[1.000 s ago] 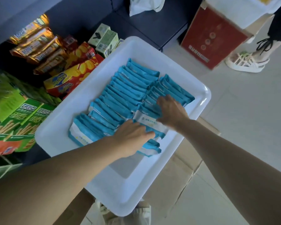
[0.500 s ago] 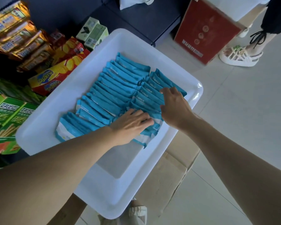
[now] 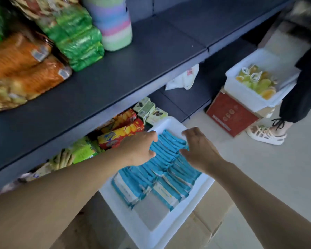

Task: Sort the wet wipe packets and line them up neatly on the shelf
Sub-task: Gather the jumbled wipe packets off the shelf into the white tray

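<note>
no text legible, packaging print too blurred

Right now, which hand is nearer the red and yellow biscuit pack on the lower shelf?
Left. The left hand sits just right of the red and yellow biscuit pack, nearly touching; the right hand is farther right, across the blue wipe packets.

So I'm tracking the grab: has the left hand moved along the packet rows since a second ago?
Yes. The left hand moved from the near end of the blue packets toward the tray's far, shelf-side end.
</note>
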A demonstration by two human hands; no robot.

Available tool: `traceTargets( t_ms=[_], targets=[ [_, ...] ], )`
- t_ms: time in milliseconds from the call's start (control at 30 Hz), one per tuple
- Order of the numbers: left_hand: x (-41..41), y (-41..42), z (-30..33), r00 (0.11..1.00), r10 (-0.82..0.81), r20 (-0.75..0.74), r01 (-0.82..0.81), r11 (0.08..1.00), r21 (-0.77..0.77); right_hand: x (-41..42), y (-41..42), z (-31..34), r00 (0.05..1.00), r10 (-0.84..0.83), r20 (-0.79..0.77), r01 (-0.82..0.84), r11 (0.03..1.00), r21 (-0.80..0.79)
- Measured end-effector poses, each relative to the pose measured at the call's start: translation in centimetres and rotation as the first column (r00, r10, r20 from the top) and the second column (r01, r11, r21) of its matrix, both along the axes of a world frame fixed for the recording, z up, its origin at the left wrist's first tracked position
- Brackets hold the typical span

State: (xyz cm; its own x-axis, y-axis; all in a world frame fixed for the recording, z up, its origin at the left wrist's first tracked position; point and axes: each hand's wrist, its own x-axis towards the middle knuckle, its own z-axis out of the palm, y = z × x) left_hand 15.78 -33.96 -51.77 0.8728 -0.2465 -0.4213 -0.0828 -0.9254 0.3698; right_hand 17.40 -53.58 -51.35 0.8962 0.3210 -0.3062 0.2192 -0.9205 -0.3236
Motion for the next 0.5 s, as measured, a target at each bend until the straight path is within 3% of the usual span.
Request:
traceTargets(
  t_ms=[200, 500],
  targets=[
    [-0.9, 3.8, 15.8, 0.959, 0.224, 0.177, -0.209, 0.973, -0.096, 0.8, 4.2, 15.9, 0.97, 0.116, 0.215, -0.13, 0.99, 0.053],
    [-4.4, 8.8, 36.3, 0.824, 0.361, 0.437, -0.334, 0.932, -0.14, -0.2, 8.4, 36.2, 0.859, 0.264, 0.437, -0.309, 0.95, 0.033]
  ],
)
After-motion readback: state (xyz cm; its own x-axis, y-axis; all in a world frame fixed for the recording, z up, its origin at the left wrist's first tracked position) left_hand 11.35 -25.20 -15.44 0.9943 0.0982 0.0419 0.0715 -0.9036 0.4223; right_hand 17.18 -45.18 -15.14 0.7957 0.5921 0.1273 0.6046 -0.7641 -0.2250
